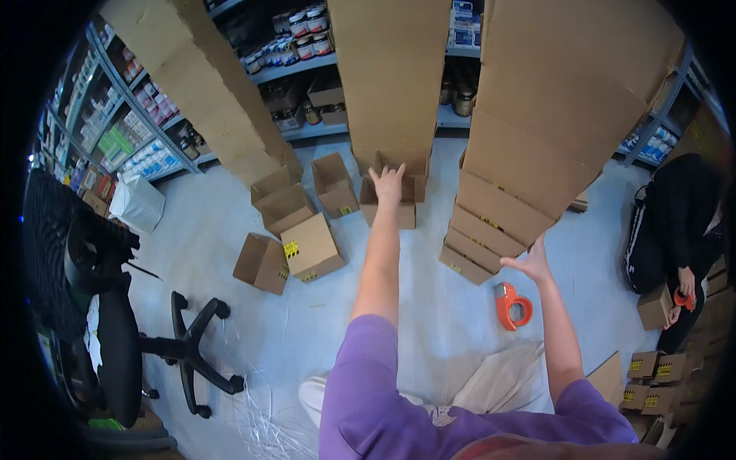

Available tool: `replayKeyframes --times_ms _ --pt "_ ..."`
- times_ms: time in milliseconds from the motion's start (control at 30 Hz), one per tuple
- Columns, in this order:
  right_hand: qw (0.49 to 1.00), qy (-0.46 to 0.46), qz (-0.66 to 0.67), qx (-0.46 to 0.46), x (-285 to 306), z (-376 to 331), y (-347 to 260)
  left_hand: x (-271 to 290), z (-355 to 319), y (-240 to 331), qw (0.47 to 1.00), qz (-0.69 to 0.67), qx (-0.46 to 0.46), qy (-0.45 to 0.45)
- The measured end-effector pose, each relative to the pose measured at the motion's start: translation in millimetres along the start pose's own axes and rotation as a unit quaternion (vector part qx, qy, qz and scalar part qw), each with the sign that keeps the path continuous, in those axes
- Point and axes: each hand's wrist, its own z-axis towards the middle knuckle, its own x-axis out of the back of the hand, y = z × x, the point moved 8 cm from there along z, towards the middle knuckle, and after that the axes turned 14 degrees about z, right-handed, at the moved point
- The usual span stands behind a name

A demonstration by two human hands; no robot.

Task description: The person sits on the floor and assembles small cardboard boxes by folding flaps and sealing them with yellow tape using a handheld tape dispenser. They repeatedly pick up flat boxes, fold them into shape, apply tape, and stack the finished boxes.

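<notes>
My left hand (pixel 389 185) is stretched forward over a small open cardboard box (pixel 396 215) at the foot of a tall cardboard column. Its fingers are spread, and I see nothing in them. To the right, my right hand (pixel 532 264) is beside the near corner of a long row of nested cardboard boxes (pixel 491 234). The thumb points left and the fingers reach up along the row's side, apart; whether they press on the cardboard I cannot tell. An orange tape dispenser (pixel 514 307) lies on the floor just below that hand.
Left of my arm are several small boxes, some open, and one taped box (pixel 313 247). A wheeled office chair (pixel 188 349) stands at left, near loose white straps (pixel 268 422). Stocked shelves (pixel 295 69) line the back. At right, another person (pixel 675 222) holds a box and tape dispenser.
</notes>
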Motion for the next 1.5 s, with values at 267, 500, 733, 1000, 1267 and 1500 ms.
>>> replayKeyframes --times_ms 267,500,733,1000,1267,1500 --pt "0.987 0.119 0.028 0.108 23.1 -19.7 -56.6 -20.4 -66.5 -45.6 0.986 0.015 -0.144 -0.088" --pt "0.957 -0.128 -0.087 0.247 -96.1 -152.9 -65.4 112.4 -313.4 -8.4 0.935 -0.09 -0.313 -0.142" --pt "0.996 -0.072 -0.054 0.027 -173.8 -211.8 41.2 214.1 -358.0 -10.3 0.963 -0.225 -0.143 0.046" --pt "0.988 -0.055 -0.129 0.071 -199.2 -193.0 29.9 118.8 -445.0 -84.1 0.868 -0.44 0.23 -0.017" --pt "0.932 0.119 0.343 -0.005 -174.2 -153.9 -91.2 106.6 -465.3 -99.5 0.847 -0.49 0.206 -0.013" --pt "0.948 0.035 0.308 -0.074 -217.7 -195.3 -42.9 93.0 -447.9 -61.8 0.852 -0.488 0.173 -0.077"
